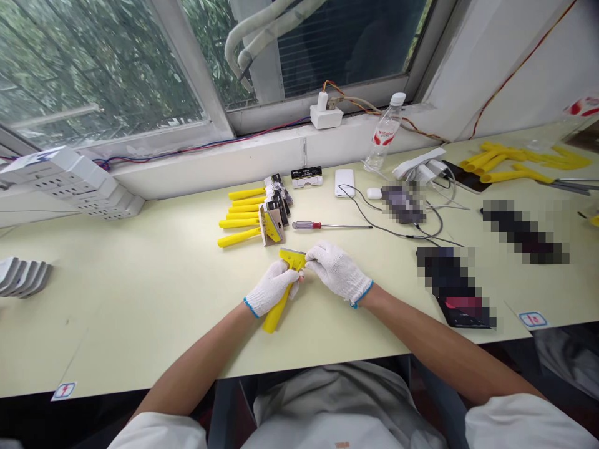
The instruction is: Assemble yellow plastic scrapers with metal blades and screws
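A yellow scraper with a wide head and a metal edge is tilted above the near middle of the table. My left hand, in a white knit glove, is wrapped round its neck, just below the head. My right hand, gloved the same way, has its fingers closed at the right end of the scraper head; whether something small is between them is hidden. Beyond my hands lies a row of yellow-handled scrapers with black and card packaging on their heads. A screwdriver with a clear and red handle lies right of that row.
A black box, white power bank, cables and a water bottle stand toward the window. Phones lie at right, with more yellow handles behind. White boxes are stacked at left, near grey-white pieces.
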Tool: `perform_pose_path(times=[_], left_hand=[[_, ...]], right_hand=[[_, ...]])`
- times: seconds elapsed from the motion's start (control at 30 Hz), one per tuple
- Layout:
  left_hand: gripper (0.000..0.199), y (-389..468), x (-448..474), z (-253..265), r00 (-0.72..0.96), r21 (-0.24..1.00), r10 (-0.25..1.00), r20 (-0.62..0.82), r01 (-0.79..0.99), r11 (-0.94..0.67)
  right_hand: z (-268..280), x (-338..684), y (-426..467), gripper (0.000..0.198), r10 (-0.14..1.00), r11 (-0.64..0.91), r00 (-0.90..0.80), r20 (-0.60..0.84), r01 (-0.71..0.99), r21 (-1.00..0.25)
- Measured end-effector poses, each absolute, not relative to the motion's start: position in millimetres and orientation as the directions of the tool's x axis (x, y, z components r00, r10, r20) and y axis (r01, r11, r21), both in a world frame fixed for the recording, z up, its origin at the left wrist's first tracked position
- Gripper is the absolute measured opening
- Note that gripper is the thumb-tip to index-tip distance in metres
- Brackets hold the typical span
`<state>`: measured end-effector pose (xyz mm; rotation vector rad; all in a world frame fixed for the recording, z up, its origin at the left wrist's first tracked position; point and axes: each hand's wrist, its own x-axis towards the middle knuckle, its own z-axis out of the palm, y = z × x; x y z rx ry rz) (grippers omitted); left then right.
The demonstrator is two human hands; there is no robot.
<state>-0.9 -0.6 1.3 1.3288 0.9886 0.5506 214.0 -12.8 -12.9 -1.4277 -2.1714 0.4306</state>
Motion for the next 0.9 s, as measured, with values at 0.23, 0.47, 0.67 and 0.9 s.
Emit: perform_pose_path(times=[0.23,0.47,0.67,0.9], left_hand=[[0.017,-0.7,-1.1,1.1,0.506,0.958,0.817,-0.276,0.21,0.194],[0.017,-0.3,-1.7,0.0,0.511,0.958,0.814,-0.276,0.215,0.19],[0.017,0.2,-1.6,-0.8,0.511,0.957,0.812,-0.281,0.212,0.198],[0.013,-0.6,-2.1,-2.8,0.518,0.96,0.81,-0.275,0.201,0.197]], right_hand=[[-12.4,213.9,-12.7,0.039,0.92,0.393,-0.323,0.224,0.761,-0.516],[-13.5,214.5,-12.5,0.039,0.92,0.392,-0.315,0.233,0.746,-0.539],[-16.1,213.7,-12.4,0.035,0.918,0.397,-0.29,0.273,0.712,-0.579],[-18.5,212.7,-10.1,0.05,0.902,0.424,-0.249,0.352,0.653,-0.627]])
